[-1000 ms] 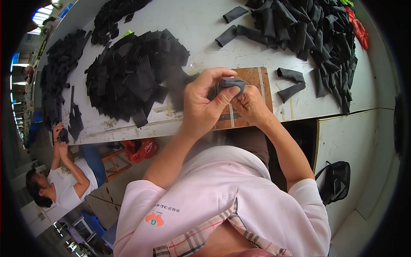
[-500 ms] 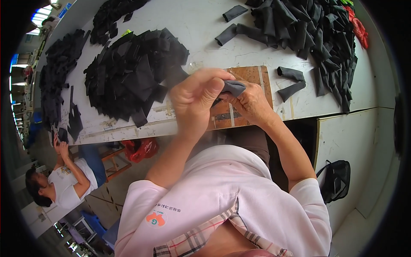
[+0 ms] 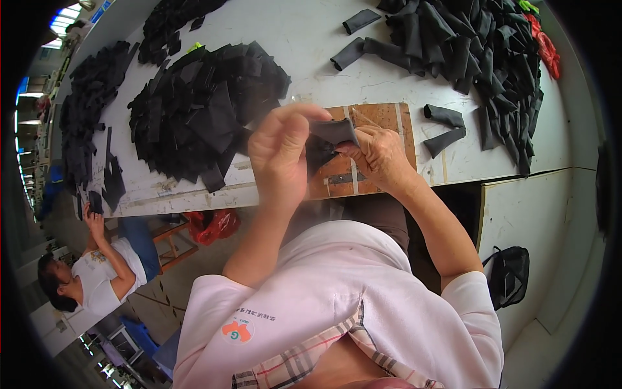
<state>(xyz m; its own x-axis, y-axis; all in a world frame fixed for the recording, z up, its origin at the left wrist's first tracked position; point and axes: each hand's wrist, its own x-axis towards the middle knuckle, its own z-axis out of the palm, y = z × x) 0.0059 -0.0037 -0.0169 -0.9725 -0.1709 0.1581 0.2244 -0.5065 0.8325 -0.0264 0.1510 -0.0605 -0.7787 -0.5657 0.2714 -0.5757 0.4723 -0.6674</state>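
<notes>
We hold a small black folded fabric piece (image 3: 330, 133) raised above the brown wooden board (image 3: 382, 117) on the white desk (image 3: 311, 45), close enough to work its edge. Our left hand (image 3: 280, 155) pinches it from the left with fingers curled; our right hand (image 3: 382, 155) grips its other end, wrist bent inward. A heap of flat black fabric pieces (image 3: 201, 110) lies just left of the hands.

My left hand (image 3: 280, 155) covers the near end of the dark fabric piece (image 3: 330, 135); I can't see how far the grip closes there. Wooden board (image 3: 382, 139) partly masked by both hands. Right-hand pile (image 3: 479, 45) runs off the top edge. Distant worker (image 3: 84, 279) small, detail unreadable.
</notes>
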